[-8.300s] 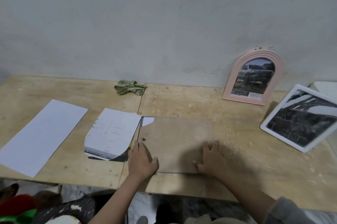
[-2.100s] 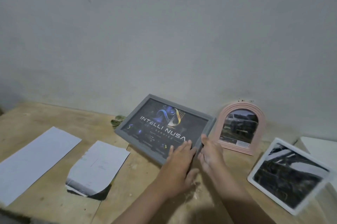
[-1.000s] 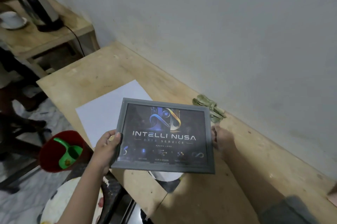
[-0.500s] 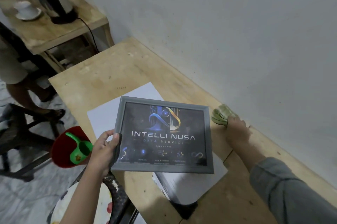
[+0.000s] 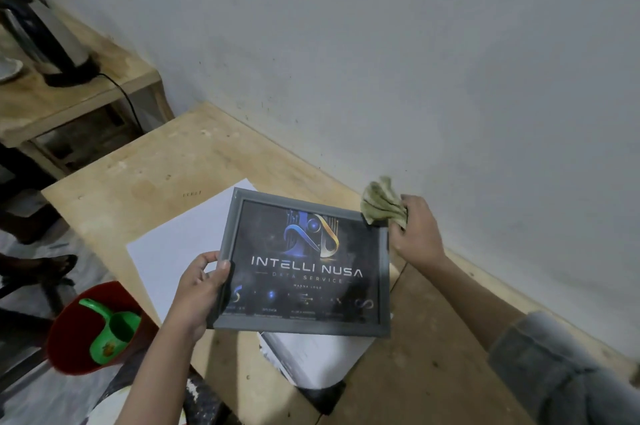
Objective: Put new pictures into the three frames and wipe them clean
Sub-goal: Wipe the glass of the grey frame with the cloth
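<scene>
A grey picture frame (image 5: 304,265) with a dark "INTELLI NUSA" picture faces up, held above the wooden table (image 5: 180,165). My left hand (image 5: 199,289) grips its left edge, thumb on the front. My right hand (image 5: 414,230) holds a crumpled green cloth (image 5: 381,205) at the frame's top right corner. The pink arched frame and the white frame are out of view.
A white paper sheet (image 5: 187,244) lies on the table under the frame, and a cut picture sheet (image 5: 318,355) below it. A red bucket (image 5: 79,331) with a green scoop (image 5: 107,327) stands at the left. A side table with a kettle (image 5: 45,40) is far left.
My right hand has lifted the green cloth off the table and brought it to the frame's top right corner. My left hand still holds the frame.
</scene>
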The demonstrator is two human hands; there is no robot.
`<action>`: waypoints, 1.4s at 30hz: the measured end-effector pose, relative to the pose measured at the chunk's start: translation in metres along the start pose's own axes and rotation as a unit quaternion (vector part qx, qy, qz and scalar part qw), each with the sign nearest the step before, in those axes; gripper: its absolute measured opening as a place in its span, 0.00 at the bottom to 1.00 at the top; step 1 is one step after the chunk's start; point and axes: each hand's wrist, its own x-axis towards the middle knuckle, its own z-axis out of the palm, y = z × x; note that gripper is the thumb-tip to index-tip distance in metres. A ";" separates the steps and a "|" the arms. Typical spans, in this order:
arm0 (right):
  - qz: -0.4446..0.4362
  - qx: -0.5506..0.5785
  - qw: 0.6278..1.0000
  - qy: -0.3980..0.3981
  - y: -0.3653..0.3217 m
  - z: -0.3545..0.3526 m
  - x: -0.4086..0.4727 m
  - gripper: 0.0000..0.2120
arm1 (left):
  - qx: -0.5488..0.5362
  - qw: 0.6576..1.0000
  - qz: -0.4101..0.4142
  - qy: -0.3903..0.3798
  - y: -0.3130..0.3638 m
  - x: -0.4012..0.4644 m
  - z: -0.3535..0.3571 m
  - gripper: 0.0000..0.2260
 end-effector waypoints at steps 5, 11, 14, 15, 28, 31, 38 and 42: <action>-0.150 -0.100 0.979 -0.094 0.003 -0.003 -0.027 0.36 | -0.005 0.999 0.033 -0.005 0.017 -0.024 0.018 0.03; -0.247 -0.152 0.954 -0.071 0.019 -0.023 -0.079 0.35 | -0.027 0.996 0.085 0.020 0.020 -0.062 0.027 0.02; -0.286 -0.186 0.937 -0.081 0.029 -0.039 -0.108 0.32 | -0.048 0.994 0.092 0.027 0.017 -0.087 0.032 0.02; -0.288 -0.193 0.935 -0.076 0.032 -0.048 -0.120 0.31 | -0.057 0.994 0.093 0.028 0.016 -0.099 0.035 0.02; -0.225 -0.036 0.964 -0.138 0.072 -0.155 -0.243 0.24 | -0.078 0.984 0.147 0.066 0.000 -0.209 0.089 0.04; -0.197 0.005 0.962 -0.187 0.065 -0.196 -0.242 0.22 | -0.066 0.984 0.156 0.057 -0.007 -0.227 0.102 0.05; -0.259 -0.083 0.959 0.083 0.076 -0.246 -0.198 0.26 | -0.059 0.985 0.159 0.034 -0.014 -0.247 0.134 0.07; -0.278 -0.209 0.934 0.079 0.094 -0.240 -0.186 0.37 | -0.068 0.985 0.159 0.027 -0.010 -0.252 0.154 0.08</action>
